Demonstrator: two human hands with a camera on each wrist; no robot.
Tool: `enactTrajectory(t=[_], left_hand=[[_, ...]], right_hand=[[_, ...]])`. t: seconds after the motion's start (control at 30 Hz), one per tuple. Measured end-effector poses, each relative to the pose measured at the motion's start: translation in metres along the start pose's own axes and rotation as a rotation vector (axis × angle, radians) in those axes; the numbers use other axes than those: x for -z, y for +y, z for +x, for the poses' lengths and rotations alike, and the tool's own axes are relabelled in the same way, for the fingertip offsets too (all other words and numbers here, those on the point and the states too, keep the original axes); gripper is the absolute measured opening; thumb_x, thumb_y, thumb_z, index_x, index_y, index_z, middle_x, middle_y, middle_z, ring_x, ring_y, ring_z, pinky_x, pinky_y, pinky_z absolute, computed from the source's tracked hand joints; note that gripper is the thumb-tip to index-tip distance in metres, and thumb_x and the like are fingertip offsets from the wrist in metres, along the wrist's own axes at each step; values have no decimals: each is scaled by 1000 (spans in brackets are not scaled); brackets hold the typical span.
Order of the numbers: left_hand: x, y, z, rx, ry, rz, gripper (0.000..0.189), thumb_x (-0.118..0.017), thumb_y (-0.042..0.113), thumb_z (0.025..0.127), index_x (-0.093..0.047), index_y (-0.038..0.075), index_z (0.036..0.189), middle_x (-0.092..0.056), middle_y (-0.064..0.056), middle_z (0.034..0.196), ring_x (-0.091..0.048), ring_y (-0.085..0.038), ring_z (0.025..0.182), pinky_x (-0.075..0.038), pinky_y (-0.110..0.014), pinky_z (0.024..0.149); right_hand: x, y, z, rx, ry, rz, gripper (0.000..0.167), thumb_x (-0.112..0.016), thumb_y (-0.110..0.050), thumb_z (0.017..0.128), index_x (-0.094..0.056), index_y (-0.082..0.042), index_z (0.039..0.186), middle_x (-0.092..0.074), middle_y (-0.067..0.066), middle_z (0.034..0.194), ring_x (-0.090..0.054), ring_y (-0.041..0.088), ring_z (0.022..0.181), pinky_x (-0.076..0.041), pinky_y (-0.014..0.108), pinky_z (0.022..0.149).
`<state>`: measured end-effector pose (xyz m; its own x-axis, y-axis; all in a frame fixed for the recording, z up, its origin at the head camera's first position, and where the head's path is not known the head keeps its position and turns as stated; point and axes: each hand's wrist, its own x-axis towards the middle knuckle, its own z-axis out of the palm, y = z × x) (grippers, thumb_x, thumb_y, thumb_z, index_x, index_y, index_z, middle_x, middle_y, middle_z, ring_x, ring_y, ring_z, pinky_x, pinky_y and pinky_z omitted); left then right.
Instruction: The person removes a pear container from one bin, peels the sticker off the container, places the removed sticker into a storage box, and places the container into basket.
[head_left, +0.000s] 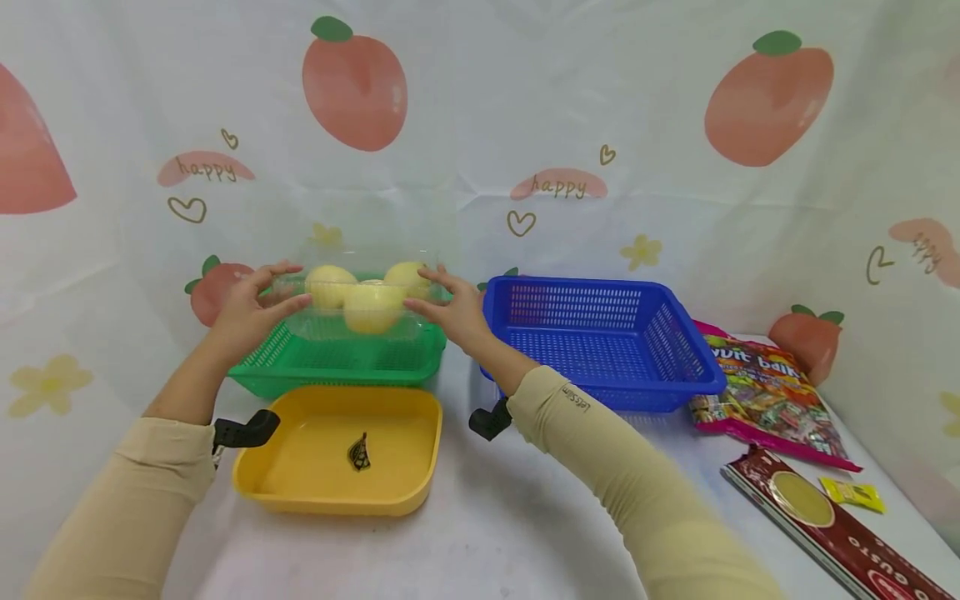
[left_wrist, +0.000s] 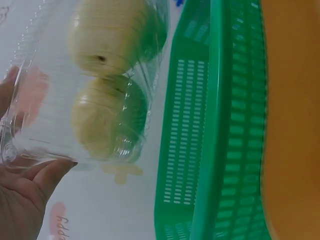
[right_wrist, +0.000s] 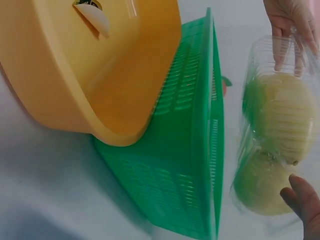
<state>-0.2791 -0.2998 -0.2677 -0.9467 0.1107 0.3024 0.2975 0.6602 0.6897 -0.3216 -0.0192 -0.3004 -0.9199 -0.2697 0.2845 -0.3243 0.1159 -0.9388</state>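
Both hands hold a clear plastic box [left_wrist: 52,132] of pale yellow round fruits [head_left: 372,308], raised above the green basket [head_left: 337,371]. My left hand [head_left: 253,307] grips the box's left end, thumb in front and fingers behind. At the right end, my right hand [head_left: 455,313] pinches the box between thumb and fingers. Three fruits show through the plastic in the head view. The left wrist view has the thumb [left_wrist: 57,172] against the box's lower edge. The box hides part of the basket's back rim.
In front of the green basket stands a yellow tray [head_left: 330,500] with a dark sticker inside. A blue basket [head_left: 600,392] sits to the right. Beyond it lie a candy bag [head_left: 776,400], a small yellow packet [head_left: 852,494] and a long brown box [head_left: 832,529].
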Motion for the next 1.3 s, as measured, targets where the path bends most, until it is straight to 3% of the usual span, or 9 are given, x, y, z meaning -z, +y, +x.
enactTrajectory(t=[0.23,0.33,0.6,0.77,1.03,1.3], left_hand=[[2,-8,11,55,-38,11,62,-55,39,91,-37,7,140,-23,-20,151,-39,-44,128,-38,-59,99],[1,-11,14,60,-36,25,61,-55,40,91,-40,4,138,-23,-23,151,-35,-48,130,-37,-60,100],[-1,-16,18,88,-64,72,60,-54,39,92,-41,0,136,-23,-28,149,-21,-50,135,-30,-67,100],[-3,-17,23,126,-121,80,63,-52,42,92,-38,1,137,-21,-29,149,-17,-49,137,-28,-68,101],[-9,-21,27,186,-187,23,62,-48,41,94,-33,2,141,-10,-29,152,-9,-48,139,-23,-68,104],[-11,-28,25,216,-215,-20,57,-45,34,97,-31,-1,140,-4,-28,153,-2,-47,140,-19,-68,106]], right_hand=[[-9,8,11,-85,-11,-86,54,-65,-27,86,-48,-19,137,-20,4,156,-69,27,88,-56,25,73],[-10,9,13,-123,-31,-105,53,-62,-28,89,-45,-21,139,-21,2,156,-69,27,92,-55,26,71],[-11,10,16,-194,-97,-80,52,-54,-20,94,-38,-18,143,-24,4,155,-63,30,108,-52,34,91],[-11,16,19,-228,-75,-69,48,-55,-20,93,-44,-19,140,-28,4,153,-63,28,108,-52,33,91],[-11,18,22,-259,-44,-181,40,-60,-23,91,-56,-17,131,-40,7,147,-68,24,95,-54,35,87],[-14,19,17,-322,-57,-67,38,-54,-4,92,-56,-11,130,-45,12,143,-65,26,104,-53,37,90]])
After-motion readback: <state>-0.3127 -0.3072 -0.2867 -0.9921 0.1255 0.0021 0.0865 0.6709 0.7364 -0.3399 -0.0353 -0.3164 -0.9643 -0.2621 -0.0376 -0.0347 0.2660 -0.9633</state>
